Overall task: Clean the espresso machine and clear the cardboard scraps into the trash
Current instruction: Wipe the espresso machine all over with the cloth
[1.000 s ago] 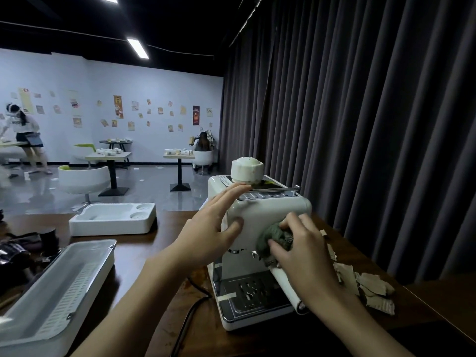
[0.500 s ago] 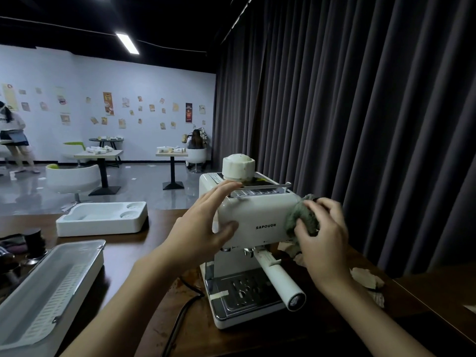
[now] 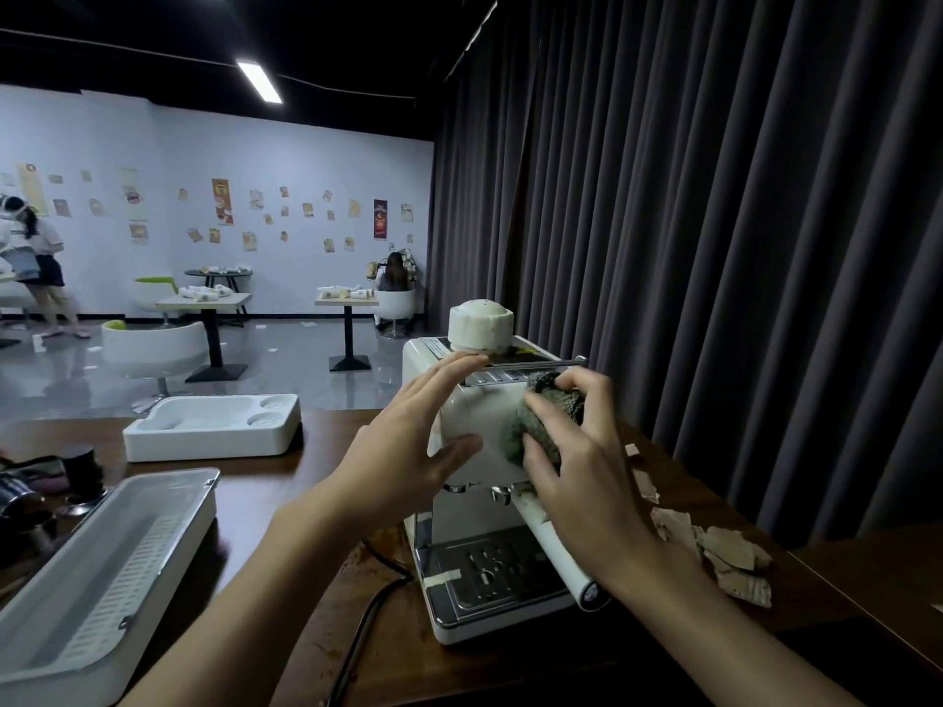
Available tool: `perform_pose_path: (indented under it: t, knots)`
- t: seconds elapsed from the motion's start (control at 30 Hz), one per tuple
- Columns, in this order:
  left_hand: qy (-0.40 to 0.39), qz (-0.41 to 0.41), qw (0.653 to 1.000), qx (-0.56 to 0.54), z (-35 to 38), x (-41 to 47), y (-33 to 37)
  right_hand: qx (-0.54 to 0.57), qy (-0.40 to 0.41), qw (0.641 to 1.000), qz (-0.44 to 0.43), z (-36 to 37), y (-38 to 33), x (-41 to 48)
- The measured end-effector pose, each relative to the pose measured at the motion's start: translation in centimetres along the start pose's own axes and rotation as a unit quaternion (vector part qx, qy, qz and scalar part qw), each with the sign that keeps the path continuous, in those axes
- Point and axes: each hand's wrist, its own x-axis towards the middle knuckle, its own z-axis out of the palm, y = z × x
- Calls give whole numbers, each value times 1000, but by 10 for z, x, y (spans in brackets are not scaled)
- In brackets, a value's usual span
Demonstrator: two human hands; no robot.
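Left hand point(image 3: 408, 441) rests flat-fingered on the glossy white espresso machine point(image 3: 474, 431); right hand point(image 3: 571, 451) clutches a nubby grey-green cloth point(image 3: 541, 426) against its front; torn cardboard scraps point(image 3: 714, 553) lie beside it.

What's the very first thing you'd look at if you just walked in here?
A white espresso machine sits in the middle of the dark table. The left hand rests flat on its front, while the right hand grips a dark green cloth against its upper right corner. Next, torn cardboard scraps lie on the table just right of the machine.
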Motion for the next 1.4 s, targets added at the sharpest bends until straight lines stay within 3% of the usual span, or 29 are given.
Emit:
perform_pose_path:
  t: [0.13,0.3,0.47,0.67,0.83,1.1,1.3,1.4]
  knots:
    - [-13,-5,1000,-2,-2,0,2,21,58,997,51,-6,8,5]
    - [-11,-4,1000,-13,-2,-1,4,31,8,999,24,3,-7,1]
    - [-14,-2,1000,-18,-4,-2,3,38,67,996,48,-1,-2,2]
    - [-32,-15,998,-45,-8,-2,5,1,-9,1000,-26,1,-7,6]
    - [-35,-28,997,-64,-9,-2,6,-20,38,999,8,0,-11,8]
    - [-17,-38,996,-73,-9,-2,9,-8,-52,995,-84,-1,-28,-1]
    - [-12,-32,999,-35,-3,-1,5,41,26,996,72,-8,9,-8]
    - [2,-30,999,-20,0,-1,7,33,-44,998,12,-4,7,-8]
